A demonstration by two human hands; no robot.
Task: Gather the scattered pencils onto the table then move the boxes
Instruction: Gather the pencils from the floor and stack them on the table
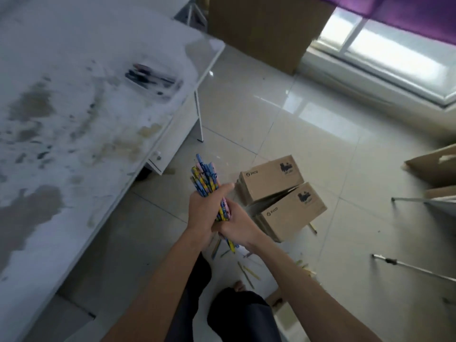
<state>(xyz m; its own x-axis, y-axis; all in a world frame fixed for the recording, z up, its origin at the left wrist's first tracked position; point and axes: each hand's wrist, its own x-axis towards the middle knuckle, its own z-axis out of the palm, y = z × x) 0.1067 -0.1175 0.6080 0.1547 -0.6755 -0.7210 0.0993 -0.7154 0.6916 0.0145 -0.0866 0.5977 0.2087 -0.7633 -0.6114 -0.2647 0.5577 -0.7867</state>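
Observation:
A thick bundle of colourful pencils (206, 180) stands upright between both hands, above the floor. My left hand (204, 209) grips the bundle around its middle. My right hand (238, 224) grips its lower end, fingers curled round it. Several loose pencils (248, 270) lie scattered on the tiles below the hands. Two brown cardboard boxes sit on the floor just right of the hands, the far box (270, 180) and the near box (291, 212) side by side. The stained white table (74, 119) fills the left side; a small dark pile (150, 77) lies near its far edge, blurred.
A large cardboard box (266, 28) stands by the window at the back. Flat cardboard pieces (434, 166) and metal tripod legs (414, 265) lie at the right. My dark-trousered legs and a bare foot (238, 286) are below the hands.

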